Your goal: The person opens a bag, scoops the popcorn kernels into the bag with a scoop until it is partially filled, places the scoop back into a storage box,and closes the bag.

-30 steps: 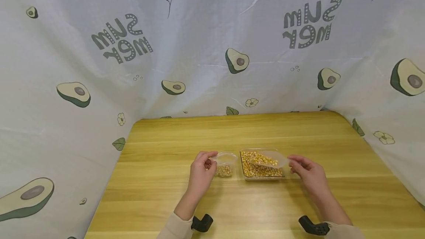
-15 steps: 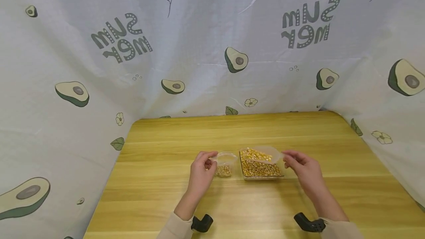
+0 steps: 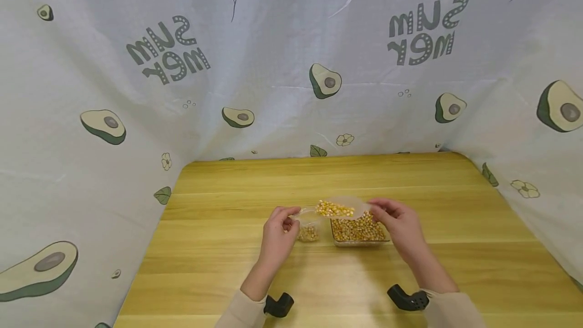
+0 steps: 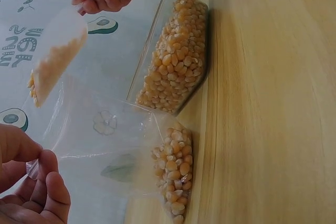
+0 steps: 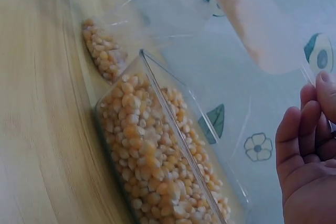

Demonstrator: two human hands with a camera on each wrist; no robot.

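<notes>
From the head view, we see the right hand (image 3: 395, 220) pinching the handle of a clear scoop (image 3: 339, 208) heaped with corn kernels, raised between the clear tray (image 3: 359, 230) of kernels and the small plastic bag (image 3: 308, 227). The left hand (image 3: 279, 232) pinches the bag's rim, fingers curled together. We judge a slight tilt could spill kernels onto the wooden table (image 3: 410, 176).

From the left wrist, the thumb and fingers (image 4: 50, 182) clamp the thin film; the bag's mouth looks limp and narrow, so kernels could miss it.

From the right wrist, the right hand's fingers (image 5: 307, 135) lie close together by the scoop's (image 5: 260, 24) handle, though we cannot tell how firm the grip is; a slip could tip the load.
</notes>
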